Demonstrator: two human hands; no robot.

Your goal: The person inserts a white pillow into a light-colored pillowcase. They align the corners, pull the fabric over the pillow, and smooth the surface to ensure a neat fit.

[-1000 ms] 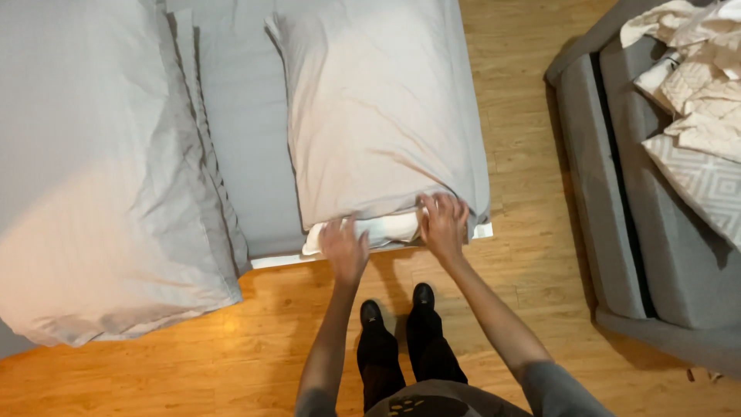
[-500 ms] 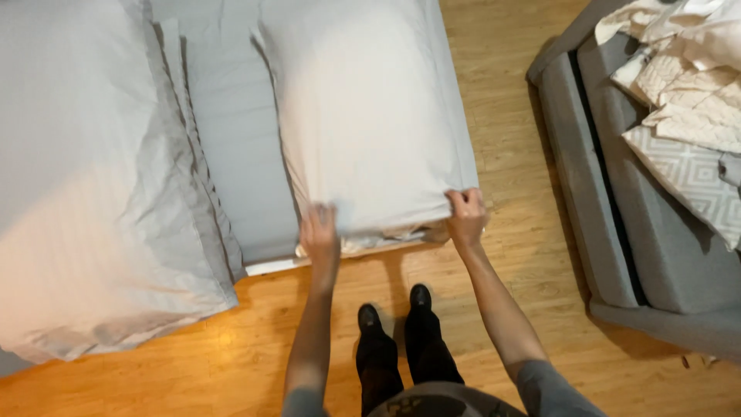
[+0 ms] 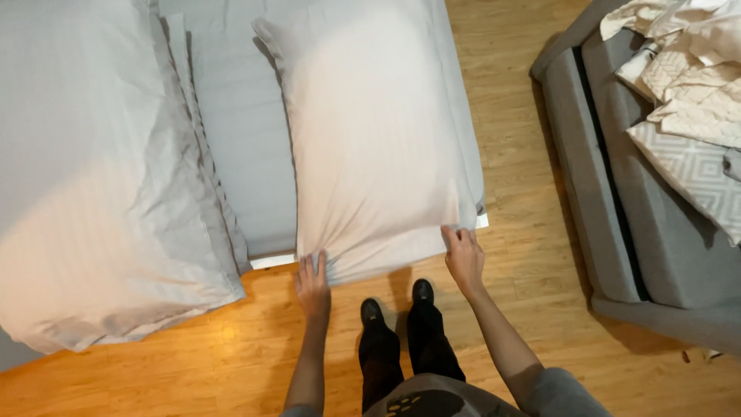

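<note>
Underneath, both hands' fingertips vanish beneath the pillow.

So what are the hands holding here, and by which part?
Both grip the pillow by its near edge: left hand at the near-left corner, right hand at the near-right corner.

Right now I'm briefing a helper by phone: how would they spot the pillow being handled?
Find the bed on the wooden floor, left of the grey sofa. Two pale pillows lie on it; take the pillow at the bed's right edge. Unlike the bigger pillow on the left, it has the left hand and right hand gripping its near corners.
</note>
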